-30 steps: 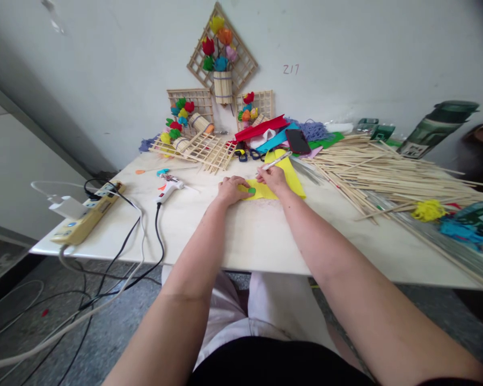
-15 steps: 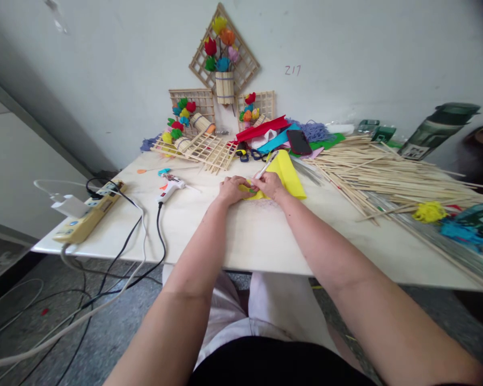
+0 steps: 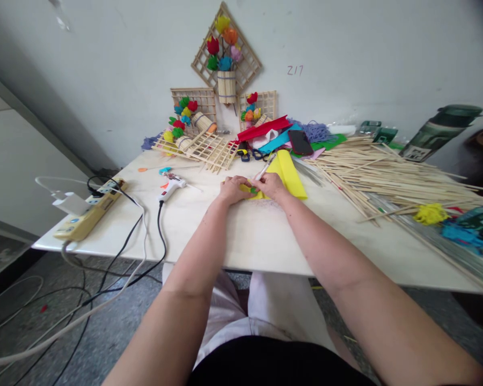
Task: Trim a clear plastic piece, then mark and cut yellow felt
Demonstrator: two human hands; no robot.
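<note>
My right hand [image 3: 271, 185] is closed around a white pen [image 3: 262, 172], its tip low over a yellow sheet [image 3: 290, 177] of soft paper or cloth. Flat on the sheet's left part lies my left hand [image 3: 234, 189], its fingers extended and pressing down. Between the two hands a small green piece [image 3: 253, 190] shows on the yellow; fingers partly cover it. The pen's tip is hidden by my fingers. Both hands rest on the pale table [image 3: 261, 241], almost touching each other.
A hot glue gun [image 3: 172, 187] and a power strip [image 3: 90, 209] with trailing cables lie left. Behind are lattice panels [image 3: 209, 150] with coloured flowers, scissors [image 3: 245, 155] and a phone [image 3: 300, 142]. Many thin sticks [image 3: 378, 171] spread rightward, near a dark bottle [image 3: 440, 131].
The view has shifted very slightly. Both hands keep nearly the same place on the yellow sheet, and the pen stays in my right hand.
</note>
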